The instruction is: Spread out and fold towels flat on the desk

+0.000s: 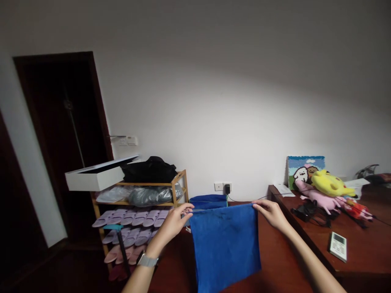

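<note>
A blue cloth [226, 244] hangs spread between my two hands, its upper edge stretched nearly level. My left hand [177, 219] pinches the upper left corner, and a watch with a grey band [148, 259] is on that wrist. At the upper right corner, my right hand [271, 213] grips the cloth between thumb and fingers. The lower part of the cloth hangs down in front of a reddish-brown table [277, 260]. Behind its top edge lies more folded blue fabric [208, 201], partly hidden by the held cloth.
Left stands a wooden shoe rack [180, 187] with slippers [152, 217], a black bag [149, 169] and a white box [91, 179] on it. On the right-hand table are plush toys [331, 184], a calculator [338, 246] and a picture [305, 167]. A plug [227, 189] sits in the wall socket.
</note>
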A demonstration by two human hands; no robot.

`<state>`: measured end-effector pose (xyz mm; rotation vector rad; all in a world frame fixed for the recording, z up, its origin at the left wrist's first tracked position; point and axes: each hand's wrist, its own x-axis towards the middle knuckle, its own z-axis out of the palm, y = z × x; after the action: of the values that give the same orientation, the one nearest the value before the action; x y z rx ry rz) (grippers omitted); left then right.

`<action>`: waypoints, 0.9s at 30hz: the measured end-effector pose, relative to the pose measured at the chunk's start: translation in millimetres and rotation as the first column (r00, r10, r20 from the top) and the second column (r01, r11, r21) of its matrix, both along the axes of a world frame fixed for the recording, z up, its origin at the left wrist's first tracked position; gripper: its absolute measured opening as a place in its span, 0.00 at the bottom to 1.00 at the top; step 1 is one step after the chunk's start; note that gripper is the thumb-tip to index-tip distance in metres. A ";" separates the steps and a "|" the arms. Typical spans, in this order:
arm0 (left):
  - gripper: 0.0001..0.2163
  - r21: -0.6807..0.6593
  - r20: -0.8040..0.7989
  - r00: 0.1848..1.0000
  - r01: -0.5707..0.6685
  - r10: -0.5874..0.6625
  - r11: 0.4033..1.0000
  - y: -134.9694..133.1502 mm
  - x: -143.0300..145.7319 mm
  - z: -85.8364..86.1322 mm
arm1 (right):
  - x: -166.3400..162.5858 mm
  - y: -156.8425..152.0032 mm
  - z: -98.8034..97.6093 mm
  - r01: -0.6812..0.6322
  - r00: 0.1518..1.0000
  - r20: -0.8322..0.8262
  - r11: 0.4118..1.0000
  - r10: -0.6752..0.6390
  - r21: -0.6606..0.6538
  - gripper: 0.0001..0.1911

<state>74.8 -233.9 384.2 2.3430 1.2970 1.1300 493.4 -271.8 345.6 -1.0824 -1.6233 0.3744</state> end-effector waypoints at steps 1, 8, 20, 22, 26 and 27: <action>0.11 0.015 -0.010 1.000 0.005 -0.004 1.000 0.6 1.5 0.3 | 0.1 -2.7 0.3 0.004 1.000 -0.006 1.000 -0.004 -0.001 0.21; 0.09 -0.031 -0.066 0.994 0.086 -0.088 0.996 0.5 12.5 0.4 | 7.3 -10.4 -2.7 0.063 0.998 -0.018 0.998 -0.063 0.004 0.21; 0.13 -0.424 0.423 0.847 0.498 -0.321 0.756 -9.8 99.2 -25.7 | 73.6 9.4 -32.0 0.226 0.937 -0.227 0.958 -0.264 -0.179 0.30; 0.10 -0.444 0.461 0.810 0.563 -0.361 0.697 -16.1 116.2 -31.6 | 83.5 20.1 -38.5 0.281 0.921 -0.233 0.947 -0.312 -0.156 0.30; 0.05 -0.447 0.504 0.768 0.623 -0.395 0.641 -19.8 134.9 -57.8 | 79.6 56.2 -46.4 0.389 0.903 -0.167 0.919 -0.395 -0.070 0.28; 0.05 -0.445 0.513 0.771 0.614 -0.377 0.652 -16.1 134.5 -70.7 | 71.2 69.8 -48.8 0.388 0.907 -0.151 0.920 -0.392 -0.058 0.27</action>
<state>209.3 -250.0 313.5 1.7193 0.6350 0.7730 564.7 -202.0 296.7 -1.3308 -1.2252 0.2095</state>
